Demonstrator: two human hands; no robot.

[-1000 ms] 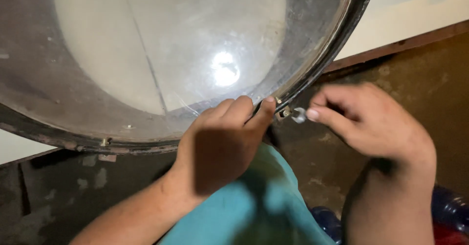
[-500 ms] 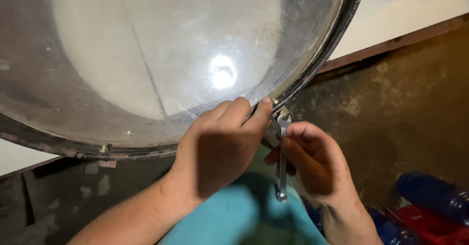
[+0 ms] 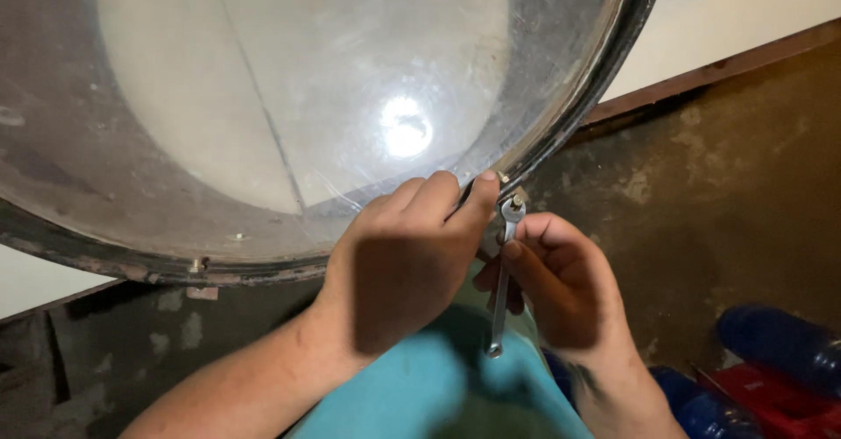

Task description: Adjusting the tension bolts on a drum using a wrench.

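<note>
I see a stained, dark concrete floor (image 3: 727, 194) below, blue bottles (image 3: 780, 343) at right. My left hand (image 3: 403, 264) curls its fingers onto the round drum's rim (image 3: 604, 71), fingertips pressed by the bolt (image 3: 517, 201). My right hand (image 3: 561, 281) grips a small wrench (image 3: 501, 281), its head on that bolt. Half a second ago the grip looked the same.

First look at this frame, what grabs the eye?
The big round clear panel in a dark metal rim fills the top, with a bright light glare at its centre. At the rim's lower right edge, the left hand presses the rim while the right hand holds a slim silver wrench on a small bolt.
</note>
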